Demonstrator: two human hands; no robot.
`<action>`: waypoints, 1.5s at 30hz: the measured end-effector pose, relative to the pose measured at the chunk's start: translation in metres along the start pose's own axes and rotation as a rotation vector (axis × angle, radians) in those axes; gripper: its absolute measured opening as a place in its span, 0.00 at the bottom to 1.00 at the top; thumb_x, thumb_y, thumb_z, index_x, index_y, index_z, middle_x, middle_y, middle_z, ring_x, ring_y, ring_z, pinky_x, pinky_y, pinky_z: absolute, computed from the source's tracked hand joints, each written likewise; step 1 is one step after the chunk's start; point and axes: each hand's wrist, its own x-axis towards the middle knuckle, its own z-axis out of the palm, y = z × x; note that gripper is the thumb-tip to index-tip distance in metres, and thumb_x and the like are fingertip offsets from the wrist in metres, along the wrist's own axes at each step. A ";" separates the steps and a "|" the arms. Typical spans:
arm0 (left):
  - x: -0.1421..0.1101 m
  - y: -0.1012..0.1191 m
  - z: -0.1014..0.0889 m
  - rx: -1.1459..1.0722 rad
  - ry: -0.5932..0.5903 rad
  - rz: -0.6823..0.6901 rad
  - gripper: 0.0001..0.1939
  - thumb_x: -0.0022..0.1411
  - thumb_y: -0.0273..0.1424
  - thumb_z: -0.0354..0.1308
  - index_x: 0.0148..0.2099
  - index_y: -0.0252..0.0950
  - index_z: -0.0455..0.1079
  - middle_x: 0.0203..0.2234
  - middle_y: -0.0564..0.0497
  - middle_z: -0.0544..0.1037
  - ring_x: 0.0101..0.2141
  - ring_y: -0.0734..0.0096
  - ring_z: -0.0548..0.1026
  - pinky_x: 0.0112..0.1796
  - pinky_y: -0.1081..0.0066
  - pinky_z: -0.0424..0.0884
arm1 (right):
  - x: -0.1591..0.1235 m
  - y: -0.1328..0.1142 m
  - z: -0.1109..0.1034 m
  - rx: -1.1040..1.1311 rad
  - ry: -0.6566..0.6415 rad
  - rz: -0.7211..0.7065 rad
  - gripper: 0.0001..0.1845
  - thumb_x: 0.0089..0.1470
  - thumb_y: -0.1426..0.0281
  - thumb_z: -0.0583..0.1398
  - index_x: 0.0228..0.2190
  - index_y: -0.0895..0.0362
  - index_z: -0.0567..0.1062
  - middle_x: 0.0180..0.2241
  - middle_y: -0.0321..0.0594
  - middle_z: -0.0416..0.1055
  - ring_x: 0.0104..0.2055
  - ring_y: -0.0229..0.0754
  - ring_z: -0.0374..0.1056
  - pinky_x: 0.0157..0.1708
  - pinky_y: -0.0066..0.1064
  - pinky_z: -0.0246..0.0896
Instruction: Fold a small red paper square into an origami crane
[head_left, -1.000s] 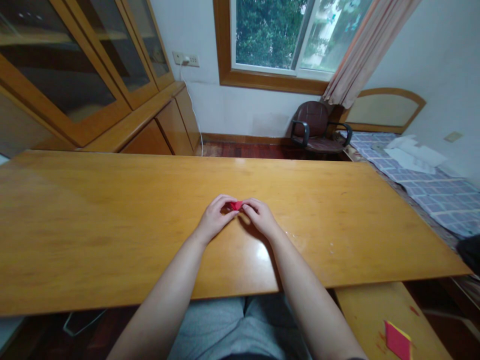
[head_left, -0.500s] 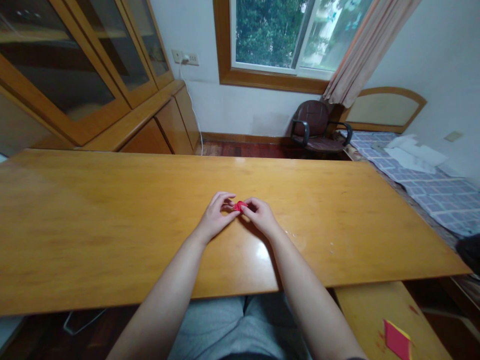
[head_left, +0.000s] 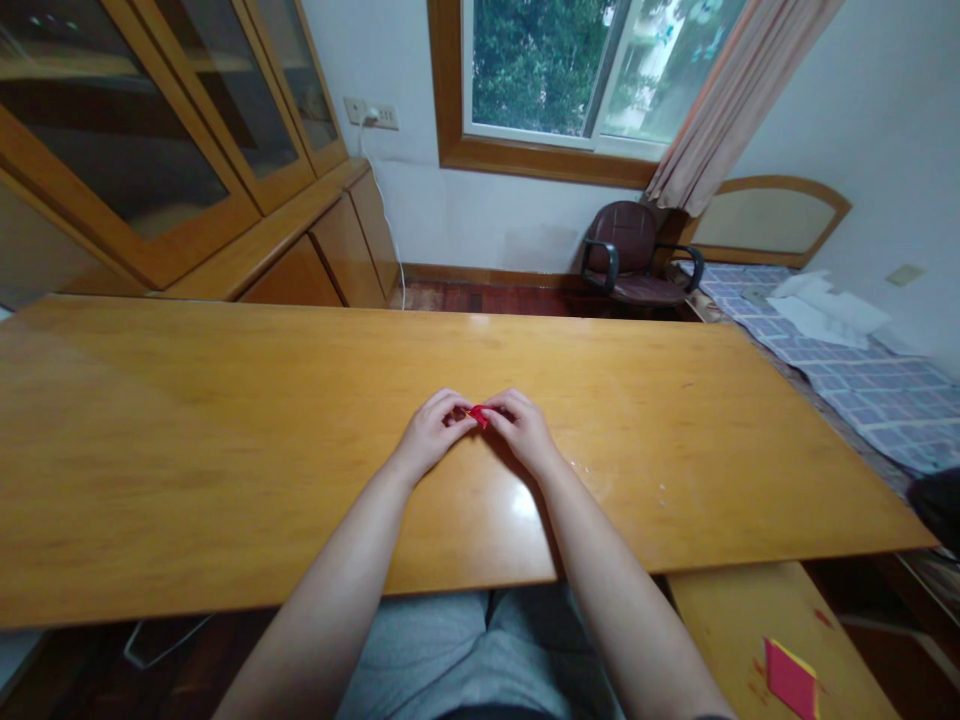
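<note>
A small red folded piece [head_left: 478, 414], apparently paper with a yellowish bit on its left, is pinched between my two hands above the wooden table [head_left: 247, 450]. On its left side, my left hand [head_left: 437, 425] grips it with thumb and fingertips. My right hand [head_left: 521, 425] has the other side between thumb and curled index finger. The fingers cover much of the piece, so its full shape is hidden. Both forearms reach in from the near edge of the table.
Red paper with a yellow edge [head_left: 791, 680] lies on a lower wooden surface [head_left: 735, 610] at the bottom right. Beyond the table stand a brown armchair [head_left: 630, 245] and a wooden cabinet [head_left: 292, 275]. A bed [head_left: 855, 380] is at the right.
My left fingers have closed in from a looser, raised pose onto the red piece. The piece has turned a little between the hands, and a yellowish bit now shows.
</note>
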 end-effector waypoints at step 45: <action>-0.002 -0.002 -0.004 -0.135 -0.033 -0.173 0.12 0.60 0.38 0.58 0.31 0.34 0.74 0.25 0.51 0.76 0.28 0.71 0.72 0.32 0.74 0.68 | -0.002 0.006 0.003 0.164 -0.077 0.190 0.12 0.56 0.61 0.62 0.29 0.57 0.76 0.27 0.37 0.73 0.29 0.38 0.67 0.31 0.28 0.62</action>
